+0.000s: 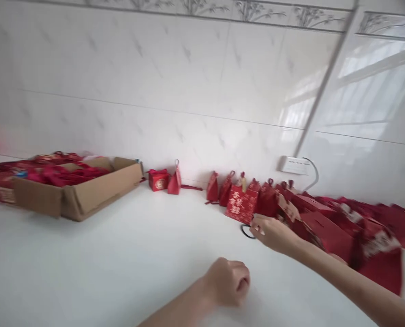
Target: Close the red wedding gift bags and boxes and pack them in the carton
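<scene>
My right hand (269, 230) reaches toward the row of red gift boxes, its fingers and thumb bent together at the edge of a thin black loop (246, 232) on the white table. Just beyond it stands a square red box (240, 203) with pale Chinese characters. Lower in the view, my left hand (229, 281) is curled into a fist close over the tabletop, somewhat blurred. Nothing shows in the hollow of that fist. My right forearm passes in front of several red boxes.
An open cardboard box (103, 186) full of red pieces sits at the left. By the tiled wall are a small red cube box (158, 180) and a red pyramid box (175, 180). A power strip (294, 165) with a cable is at the wall, above red bags (381, 259) crowding the right.
</scene>
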`<state>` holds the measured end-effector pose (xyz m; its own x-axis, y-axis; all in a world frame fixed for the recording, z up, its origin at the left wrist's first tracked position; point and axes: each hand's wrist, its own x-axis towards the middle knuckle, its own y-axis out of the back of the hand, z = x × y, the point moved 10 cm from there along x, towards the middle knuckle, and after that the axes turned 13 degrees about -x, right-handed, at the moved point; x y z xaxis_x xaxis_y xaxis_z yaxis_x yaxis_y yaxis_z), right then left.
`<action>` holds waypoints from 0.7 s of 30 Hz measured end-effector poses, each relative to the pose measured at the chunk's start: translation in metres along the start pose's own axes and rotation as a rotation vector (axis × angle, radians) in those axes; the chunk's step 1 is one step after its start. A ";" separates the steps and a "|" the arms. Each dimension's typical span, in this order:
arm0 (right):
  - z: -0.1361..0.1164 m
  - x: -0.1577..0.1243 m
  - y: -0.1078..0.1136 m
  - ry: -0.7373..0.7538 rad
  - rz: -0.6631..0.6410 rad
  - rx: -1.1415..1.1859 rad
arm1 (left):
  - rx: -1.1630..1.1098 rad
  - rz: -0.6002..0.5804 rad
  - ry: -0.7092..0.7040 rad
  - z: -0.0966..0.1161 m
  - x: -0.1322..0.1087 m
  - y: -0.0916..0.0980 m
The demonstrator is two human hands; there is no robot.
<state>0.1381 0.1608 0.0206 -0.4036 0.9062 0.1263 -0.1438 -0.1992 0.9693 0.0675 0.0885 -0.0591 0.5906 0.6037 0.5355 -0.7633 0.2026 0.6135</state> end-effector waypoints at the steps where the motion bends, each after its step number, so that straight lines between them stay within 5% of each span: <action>1: -0.024 0.020 -0.004 0.056 -0.008 0.007 | 0.065 -0.020 0.028 -0.005 0.002 -0.005; 4: -0.091 0.082 -0.012 0.175 -0.027 0.024 | 0.263 -0.121 0.081 -0.001 0.002 0.003; 6: -0.133 0.120 -0.014 0.231 -0.037 0.038 | 0.332 -0.154 0.038 0.023 -0.008 0.046; 10: -0.205 0.187 -0.012 0.287 -0.062 0.105 | 0.450 0.102 -0.047 0.075 -0.074 0.242; 14: -0.248 0.248 0.000 0.191 -0.030 0.204 | 0.583 0.309 0.037 0.056 -0.197 0.441; 16: -0.257 0.274 0.004 0.100 -0.013 0.244 | 0.877 0.747 0.161 0.040 -0.277 0.533; 18: -0.262 0.297 0.003 0.017 -0.011 0.279 | 0.928 0.808 0.282 0.010 -0.326 0.570; 21: -0.265 0.322 -0.003 -0.069 -0.047 0.340 | 0.956 0.788 0.351 -0.014 -0.353 0.578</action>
<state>-0.2309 0.3540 0.0024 -0.3404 0.9367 0.0822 0.1525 -0.0313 0.9878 -0.5854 0.0033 0.0987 -0.1428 0.5064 0.8504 -0.2967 -0.8416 0.4513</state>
